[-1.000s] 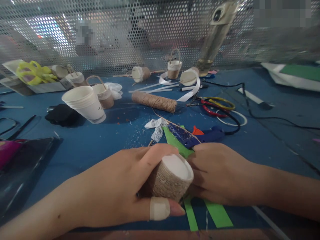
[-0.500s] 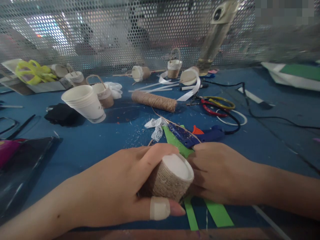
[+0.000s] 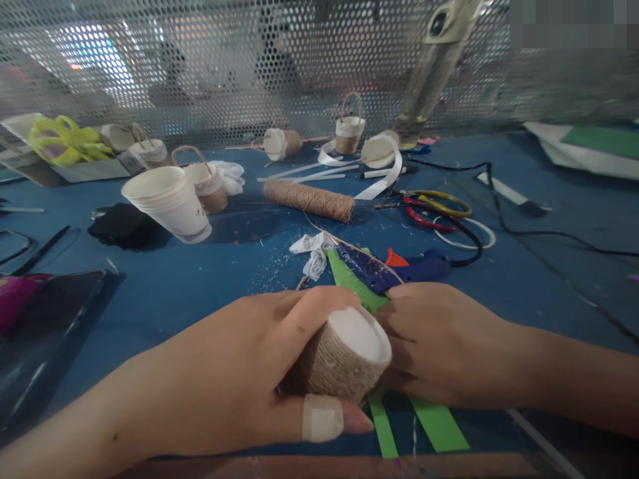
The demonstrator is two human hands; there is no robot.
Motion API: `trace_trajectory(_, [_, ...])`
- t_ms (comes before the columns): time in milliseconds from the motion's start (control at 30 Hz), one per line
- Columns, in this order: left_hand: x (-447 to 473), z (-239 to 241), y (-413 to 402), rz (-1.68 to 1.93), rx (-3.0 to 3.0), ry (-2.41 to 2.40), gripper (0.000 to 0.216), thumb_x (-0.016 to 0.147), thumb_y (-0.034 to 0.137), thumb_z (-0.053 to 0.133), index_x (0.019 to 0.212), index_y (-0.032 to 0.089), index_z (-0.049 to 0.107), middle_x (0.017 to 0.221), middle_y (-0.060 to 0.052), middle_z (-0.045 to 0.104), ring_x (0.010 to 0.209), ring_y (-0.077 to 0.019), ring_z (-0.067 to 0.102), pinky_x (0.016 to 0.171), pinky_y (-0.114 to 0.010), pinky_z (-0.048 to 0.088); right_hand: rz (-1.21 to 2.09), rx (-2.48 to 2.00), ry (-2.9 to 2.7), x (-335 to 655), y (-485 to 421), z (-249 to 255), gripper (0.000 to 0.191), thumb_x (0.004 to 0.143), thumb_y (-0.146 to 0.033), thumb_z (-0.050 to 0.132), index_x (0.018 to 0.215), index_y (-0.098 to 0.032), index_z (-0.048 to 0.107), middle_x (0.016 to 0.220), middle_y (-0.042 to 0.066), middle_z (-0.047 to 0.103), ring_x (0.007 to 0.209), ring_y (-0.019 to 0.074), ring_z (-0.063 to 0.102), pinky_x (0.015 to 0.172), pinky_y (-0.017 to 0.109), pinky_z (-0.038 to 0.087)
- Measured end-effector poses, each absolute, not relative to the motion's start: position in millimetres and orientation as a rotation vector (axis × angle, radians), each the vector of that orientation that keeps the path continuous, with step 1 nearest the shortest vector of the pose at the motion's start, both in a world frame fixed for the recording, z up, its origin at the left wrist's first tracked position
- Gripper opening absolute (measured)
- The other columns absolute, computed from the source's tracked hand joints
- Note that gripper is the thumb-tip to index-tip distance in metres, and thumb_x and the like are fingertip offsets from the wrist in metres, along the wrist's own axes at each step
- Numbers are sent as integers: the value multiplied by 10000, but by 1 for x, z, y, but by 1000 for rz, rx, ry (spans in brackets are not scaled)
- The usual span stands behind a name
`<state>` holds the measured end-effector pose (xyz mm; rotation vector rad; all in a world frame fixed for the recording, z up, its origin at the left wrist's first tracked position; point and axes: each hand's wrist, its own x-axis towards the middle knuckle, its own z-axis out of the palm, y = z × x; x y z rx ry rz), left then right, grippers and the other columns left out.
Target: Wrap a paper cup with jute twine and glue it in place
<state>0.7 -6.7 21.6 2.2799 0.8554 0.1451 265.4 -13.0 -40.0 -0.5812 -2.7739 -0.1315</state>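
The left hand (image 3: 239,372) is wrapped around a twine-covered cup (image 3: 344,356) lying on its side near the table's front edge, thumb with a plaster beneath it, forefinger over the top; the right hand (image 3: 439,346) presses against the cup's far side, fingers curled on it, though how firmly it grips I cannot tell; green paper strips (image 3: 439,426) lie under both, running to the front edge; just behind the hands lies a blue glue gun (image 3: 399,269), its cord looping rightward, with a scrap of lace (image 3: 312,253) beside it; further back a twine spool (image 3: 309,199), scissors (image 3: 434,209) and a stack of paper cups (image 3: 170,203) sit on the blue table (image 3: 200,279); bare table lies open to the left of the hands; a perforated metal screen (image 3: 249,60) closes the far edge.
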Motion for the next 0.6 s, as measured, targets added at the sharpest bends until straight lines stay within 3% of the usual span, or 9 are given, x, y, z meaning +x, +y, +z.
trace_trajectory(400, [1, 22, -7, 156, 2322, 852, 531, 976, 575, 731, 1395, 281, 591, 1269, -40, 795, 1063, -289, 781, 816, -352, 591, -132, -571, -2739, 264, -12, -38, 490, 1142, -240, 396, 664, -251, 502, 606, -48, 563, 554, 200, 364, 594, 395, 183])
trace_trajectory(600, [1, 21, -7, 170, 2312, 836, 499, 974, 566, 746, 1361, 298, 579, 1222, 2, 799, 1028, -252, 781, 792, -326, 577, -126, -586, -2750, 265, -13, -38, 448, 1110, -236, 471, 663, -249, 501, 627, -49, 592, 551, 196, 376, 593, 396, 192])
